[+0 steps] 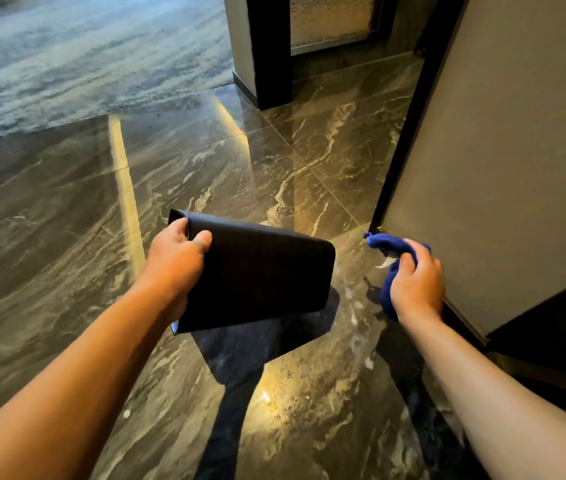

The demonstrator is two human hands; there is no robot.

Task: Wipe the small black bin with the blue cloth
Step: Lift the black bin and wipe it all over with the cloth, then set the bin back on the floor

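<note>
The small black bin (261, 271) hangs in the air on its side, its open rim at the left and its closed base toward the right. My left hand (174, 261) grips that rim, thumb on the outer wall and fingers inside. A bunched blue cloth (392, 249) with a white tag is clutched in my right hand (416, 282), a short gap to the right of the bin's base. Cloth and bin are apart.
Glossy dark marbled floor tiles (205, 161) lie below, reflecting lights. A grey door or panel (503, 150) stands close on the right. A dark-framed pillar (267, 50) rises at the back, with grey carpet (84, 53) at the far left.
</note>
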